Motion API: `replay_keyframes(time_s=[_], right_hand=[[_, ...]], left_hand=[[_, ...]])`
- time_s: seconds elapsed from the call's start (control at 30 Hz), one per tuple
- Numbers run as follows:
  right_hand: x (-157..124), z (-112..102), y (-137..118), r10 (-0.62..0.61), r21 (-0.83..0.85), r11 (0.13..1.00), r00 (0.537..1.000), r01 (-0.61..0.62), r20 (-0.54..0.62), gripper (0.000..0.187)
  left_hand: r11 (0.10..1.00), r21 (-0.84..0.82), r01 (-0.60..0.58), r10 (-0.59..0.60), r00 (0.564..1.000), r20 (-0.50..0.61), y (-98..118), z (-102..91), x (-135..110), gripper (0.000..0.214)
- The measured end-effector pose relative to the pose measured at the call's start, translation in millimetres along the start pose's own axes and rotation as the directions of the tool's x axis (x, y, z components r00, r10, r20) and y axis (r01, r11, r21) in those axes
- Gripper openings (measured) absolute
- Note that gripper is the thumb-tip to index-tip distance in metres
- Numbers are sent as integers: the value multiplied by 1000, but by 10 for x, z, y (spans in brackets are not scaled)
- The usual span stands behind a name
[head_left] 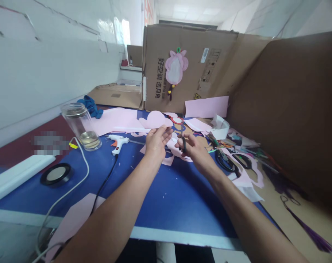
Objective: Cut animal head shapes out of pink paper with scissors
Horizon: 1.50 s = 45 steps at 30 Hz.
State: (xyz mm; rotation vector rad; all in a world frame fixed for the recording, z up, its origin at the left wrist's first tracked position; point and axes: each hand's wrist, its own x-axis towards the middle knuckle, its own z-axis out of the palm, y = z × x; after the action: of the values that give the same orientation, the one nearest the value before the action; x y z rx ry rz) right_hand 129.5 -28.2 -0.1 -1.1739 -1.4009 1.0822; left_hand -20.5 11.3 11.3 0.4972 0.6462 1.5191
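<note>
My left hand point(157, 140) hovers over the blue table point(166, 197) with its fingers curled round the edge of a pink paper cut-out point(173, 146). My right hand point(192, 146) is closed on the dark handles of a pair of scissors point(183, 140), whose blades point up and away toward the paper. The two hands are close together, a few centimetres apart, above loose pink paper scraps.
A white glue gun point(119, 140) with a black cord lies left of my hands. A glass jar point(81, 126) and its black lid point(56, 174) stand further left. Cardboard walls point(292, 106) enclose the back and right; more scissors point(226, 162) and scraps lie right.
</note>
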Motion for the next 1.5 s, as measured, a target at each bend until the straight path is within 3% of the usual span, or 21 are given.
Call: replay_keyframes(time_s=[0.3, 0.47, 0.87, 1.27, 1.5], right_hand=[[-139, 113, 132, -37, -1, 999, 995, 37, 88, 44], [-124, 66, 104, -45, -43, 998, 998, 47, 47, 44], [-115, 5, 168, -33, 153, 988, 998, 24, 55, 46], [-105, 10, 201, -76, 213, 975, 996, 65, 44, 38], [-115, 52, 157, -81, 142, 987, 997, 80, 2, 40]], left_hand=[[999, -28, 17, -17, 1000, 20, -24, 22, -52, 15], [999, -41, 29, -28, 999, 27, -55, 37, -55, 12], [999, -37, 30, -28, 998, 48, -94, 111, -110, 15], [998, -44, 42, -41, 999, 29, -96, 174, -191, 15], [996, -78, 47, -45, 999, 30, -139, 153, -163, 13]])
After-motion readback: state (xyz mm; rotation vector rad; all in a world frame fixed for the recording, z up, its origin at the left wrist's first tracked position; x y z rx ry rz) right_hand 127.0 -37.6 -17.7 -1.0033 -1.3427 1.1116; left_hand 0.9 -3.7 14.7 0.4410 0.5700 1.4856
